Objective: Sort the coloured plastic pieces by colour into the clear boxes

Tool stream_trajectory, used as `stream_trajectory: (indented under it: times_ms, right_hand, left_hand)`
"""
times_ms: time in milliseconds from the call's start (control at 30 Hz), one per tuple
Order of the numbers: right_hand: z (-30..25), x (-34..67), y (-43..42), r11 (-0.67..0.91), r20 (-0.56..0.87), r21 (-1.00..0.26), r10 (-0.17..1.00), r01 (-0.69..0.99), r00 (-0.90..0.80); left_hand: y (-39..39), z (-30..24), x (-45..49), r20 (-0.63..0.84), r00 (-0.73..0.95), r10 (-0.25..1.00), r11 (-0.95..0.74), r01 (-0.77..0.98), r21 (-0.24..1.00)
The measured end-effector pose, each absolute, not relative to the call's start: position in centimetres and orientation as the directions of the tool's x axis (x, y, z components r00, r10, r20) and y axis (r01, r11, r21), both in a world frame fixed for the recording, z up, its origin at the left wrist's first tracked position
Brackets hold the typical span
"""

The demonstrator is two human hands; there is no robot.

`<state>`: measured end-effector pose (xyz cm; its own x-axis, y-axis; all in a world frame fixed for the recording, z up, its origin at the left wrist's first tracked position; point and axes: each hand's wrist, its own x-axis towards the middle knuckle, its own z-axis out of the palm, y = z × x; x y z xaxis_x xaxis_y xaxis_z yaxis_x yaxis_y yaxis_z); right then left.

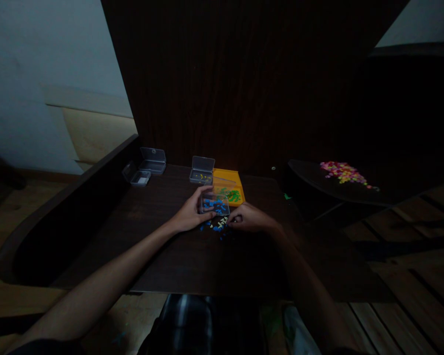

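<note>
My left hand (196,209) grips a small clear plastic box (227,207) by its left side, thumb in front and fingers behind. Several small blue pieces (215,204) lie inside it. Just to the right, my right hand (244,217) is closed, fingertips pinched low over a loose pile of pale pieces (222,223) and blue ones (219,229) on the dark desk. Whether a piece is between those fingertips is too small to see. Behind the held box lies an open orange box (237,178) with green pieces (231,195) in it.
An open clear box (203,162) holding a few yellow pieces stands beside the orange one. Two more open clear boxes, one farther back (153,165) and one nearer (140,180), are at the left. Multicoloured pieces (343,172) are heaped on a shelf at right.
</note>
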<state>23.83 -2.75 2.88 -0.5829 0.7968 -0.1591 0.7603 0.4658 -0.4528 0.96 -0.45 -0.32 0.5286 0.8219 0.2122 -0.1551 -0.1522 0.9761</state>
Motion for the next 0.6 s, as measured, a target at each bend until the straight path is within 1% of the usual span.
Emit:
stream_trajectory:
  times_ms: [200,333,467,533,600]
  right_hand:
    - [2.76,24.33,-2.59,0.43,-0.179,-0.426,0.823,0.796,-0.539]
    - [2.57,24.44,-2.49,0.428,-0.163,-0.426,0.83,0.797,-0.533]
    - [2.64,24.16,-2.5,0.406,-0.189,-0.424,0.835,0.81,-0.517]
    - [2.83,24.22,-2.52,0.397,-0.198,-0.436,0.834,0.808,-0.516]
    - [3.18,24.57,-2.55,0.39,-0.188,-0.472,0.831,0.79,-0.523]
  left_hand:
    - [-0.42,-0.3,0.89,0.219,0.526,0.822,-0.157,-0.162,0.974]
    - [-0.43,-0.32,0.87,0.214,0.525,0.824,-0.151,-0.161,0.975]
    - [-0.44,-0.32,0.96,0.215,0.53,0.821,-0.149,-0.165,0.975]
    - [-0.46,-0.28,1.01,0.212,0.535,0.817,-0.143,-0.169,0.975]
    - [-0.47,-0.24,1.03,0.219,0.536,0.816,-0.148,-0.172,0.974]
